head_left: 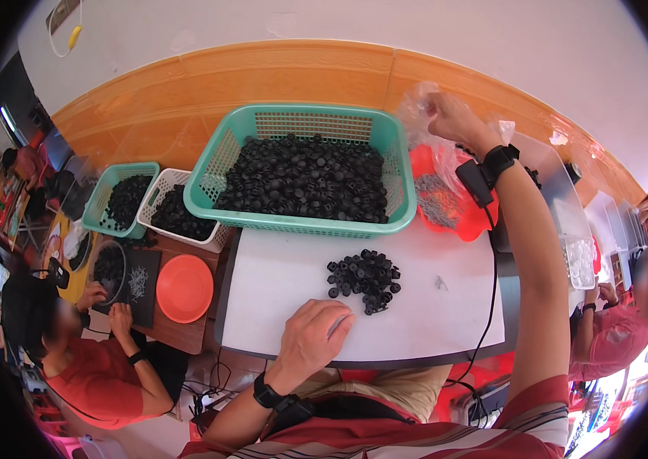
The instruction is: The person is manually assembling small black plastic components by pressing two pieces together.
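My left hand [312, 340] rests near the front of the white work surface [278, 291], its fingers curled together and partly hidden from above. Just beyond its fingertips lies a pile of small black plastic parts [362, 277]. My right hand [458, 121] is raised at the back right, its fingers closed on a crumpled clear plastic bag [416, 115]. Part of the bag hangs over a red-orange bowl [485, 222] that holds thin grey metal pieces, which look like screws. A few similar metal pieces [441, 283] lie loose on the white surface.
A large green basket [301, 222] full of black parts stands at the back. Left of it are a white basket [205, 242], a smaller green basket [91, 218] and an orange plate [184, 289]. Co-workers sit on both sides. A black cable [492, 291] runs down from my right wrist.
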`<state>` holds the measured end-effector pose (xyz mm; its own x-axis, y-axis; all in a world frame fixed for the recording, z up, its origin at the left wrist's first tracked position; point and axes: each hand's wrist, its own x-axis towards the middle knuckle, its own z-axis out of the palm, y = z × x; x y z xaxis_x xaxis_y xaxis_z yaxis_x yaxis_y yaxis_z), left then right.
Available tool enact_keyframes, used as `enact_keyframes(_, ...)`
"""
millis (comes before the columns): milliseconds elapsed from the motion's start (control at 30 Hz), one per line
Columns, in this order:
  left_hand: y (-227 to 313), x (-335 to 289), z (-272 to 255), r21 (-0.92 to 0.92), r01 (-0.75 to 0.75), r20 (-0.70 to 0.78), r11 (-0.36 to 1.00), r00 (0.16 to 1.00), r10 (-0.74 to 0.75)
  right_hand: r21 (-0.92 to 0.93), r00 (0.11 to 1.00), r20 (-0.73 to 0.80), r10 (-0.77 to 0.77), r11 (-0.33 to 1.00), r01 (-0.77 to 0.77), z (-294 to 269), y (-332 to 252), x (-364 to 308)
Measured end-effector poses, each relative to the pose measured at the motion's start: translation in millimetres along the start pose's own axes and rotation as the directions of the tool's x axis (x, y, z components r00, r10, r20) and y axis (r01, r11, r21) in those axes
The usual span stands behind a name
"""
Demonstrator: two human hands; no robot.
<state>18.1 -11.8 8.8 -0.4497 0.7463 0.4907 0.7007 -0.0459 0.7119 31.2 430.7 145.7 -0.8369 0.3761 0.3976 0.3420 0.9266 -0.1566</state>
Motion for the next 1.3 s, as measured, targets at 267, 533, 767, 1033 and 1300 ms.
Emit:
enact_keyframes(267, 2.0, 0.1, 1.4, -0.010, -0.002, 0.006, 1.000, 1.000, 0.002, 0.284, 0.975, -0.207, 0.077, 0.959, -0.015, -5.8, 2.3, 0.1)
enact_keyframes(533, 1.1, -2.2, 0.0, 0.001, 0.004, -0.004, 1.000, 1.000, -0.004, 0.311, 0.918, -0.355, 0.177, 0.948, -0.063, -22.8, -8.6, 0.3)
enact_keyframes(767, 0.8, -4.5, 0.9, 0.015, -0.012, -0.007, 1.000, 1.000, 0.012, 0.236, 0.912, -0.332, 0.240, 0.958, -0.166, -36.4, -11.7, -14.5)
enact_keyframes(1033, 0.4, -6.2, 1.7, 0.013, -0.025, -0.007, 1.000, 1.000, 0.025, 0.130, 0.809, -0.548, 0.214, 0.977, -0.170, -33.4, -26.7, -39.1)
enact_keyframes(1300, -1.5, -7.4, 4.0, 0.010, -0.018, -0.021, 1.000, 1.000, 0.018, 0.155, 0.895, -0.419, 0.155, 0.983, -0.097, -31.4, -63.7, -99.3)
